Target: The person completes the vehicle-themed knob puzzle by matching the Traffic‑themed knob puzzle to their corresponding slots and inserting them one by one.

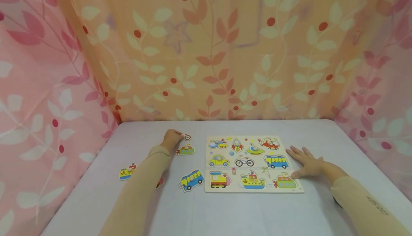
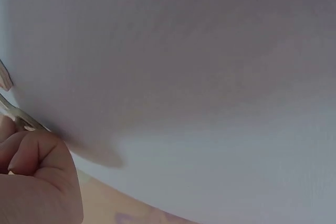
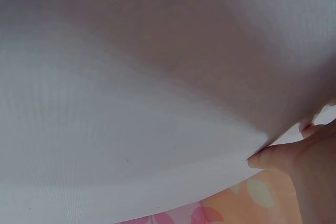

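Observation:
At the back left of the table, my left hand point(image 1: 171, 138) pinches a bicycle puzzle piece point(image 1: 186, 137). Its fingers are curled in the left wrist view, where the piece point(image 2: 26, 119) shows edge-on. Just in front of it lies a green submarine piece point(image 1: 185, 150). My right hand point(image 1: 308, 163) rests with spread fingers at the right edge of the vehicle puzzle board point(image 1: 254, 190); its thumb lies beside the printed submarine. Knobbed pieces such as the car point(image 1: 219, 161) and the helicopter point(image 1: 269, 143) sit in the board.
A blue bus piece point(image 1: 191, 181) lies left of the board. Farther left is a ship piece point(image 1: 127, 171). A red piece point(image 1: 160, 182) is partly hidden by my left sleeve point(image 1: 138, 189). Floral curtains point(image 1: 212, 50) stand behind and beside the white table point(image 1: 231, 214).

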Tool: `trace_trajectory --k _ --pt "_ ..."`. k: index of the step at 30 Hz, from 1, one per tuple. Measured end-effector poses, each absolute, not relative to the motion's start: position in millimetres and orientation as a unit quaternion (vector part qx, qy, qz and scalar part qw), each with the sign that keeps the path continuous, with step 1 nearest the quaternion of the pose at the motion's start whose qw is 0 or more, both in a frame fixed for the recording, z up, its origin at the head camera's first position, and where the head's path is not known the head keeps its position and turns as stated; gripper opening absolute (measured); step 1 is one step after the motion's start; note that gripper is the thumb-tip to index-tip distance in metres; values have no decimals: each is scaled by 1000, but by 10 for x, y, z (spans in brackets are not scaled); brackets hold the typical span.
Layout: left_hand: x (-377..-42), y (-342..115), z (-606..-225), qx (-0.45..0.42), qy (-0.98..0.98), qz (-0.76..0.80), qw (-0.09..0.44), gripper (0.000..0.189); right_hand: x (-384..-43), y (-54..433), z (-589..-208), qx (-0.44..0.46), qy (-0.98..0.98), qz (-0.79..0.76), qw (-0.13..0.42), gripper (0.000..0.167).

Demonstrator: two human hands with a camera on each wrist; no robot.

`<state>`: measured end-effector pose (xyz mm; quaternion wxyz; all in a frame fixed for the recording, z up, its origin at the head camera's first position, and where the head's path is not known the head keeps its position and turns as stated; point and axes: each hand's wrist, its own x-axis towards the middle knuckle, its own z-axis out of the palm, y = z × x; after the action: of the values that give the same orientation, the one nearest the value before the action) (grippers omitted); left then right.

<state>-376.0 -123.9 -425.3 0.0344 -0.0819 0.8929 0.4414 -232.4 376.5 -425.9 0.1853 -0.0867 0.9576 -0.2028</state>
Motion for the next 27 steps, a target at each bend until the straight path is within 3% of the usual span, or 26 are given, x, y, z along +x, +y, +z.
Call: trace_trajectory --k 9,27 --pt "-3621 -1305 -4079 -55 902 427 -6 24 -2330 3779 -4291 -93 961 -190 177 108" --pt "-3305 -1281 -3863 -19 902 432 10 21 -2347 3829 -4314 -109 957 -200 177 106"
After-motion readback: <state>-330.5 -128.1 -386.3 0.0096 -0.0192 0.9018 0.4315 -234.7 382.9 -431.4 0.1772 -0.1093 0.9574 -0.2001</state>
